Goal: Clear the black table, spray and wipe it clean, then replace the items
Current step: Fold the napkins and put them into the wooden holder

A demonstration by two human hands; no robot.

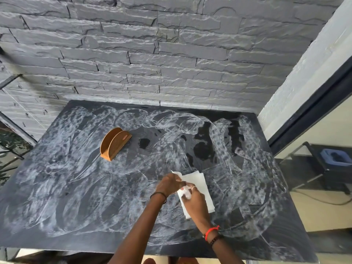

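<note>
The black table (76,197) is covered in whitish wipe smears, with a few dark wet patches at its back right. Near the table's middle front, both hands hold a stack of white paper napkins (202,184) just above the surface. My left hand (169,184) pinches the napkins' upper left edge. My right hand (194,201) grips their lower part, with paper bunched under the fingers. An orange napkin holder (114,143) stands with nothing in it at the back left of the table.
A grey stone wall (152,54) runs right behind the table. To the right is a white pillar (304,73) and a dark glass pane (323,149). Plant leaves (7,145) show at the far left.
</note>
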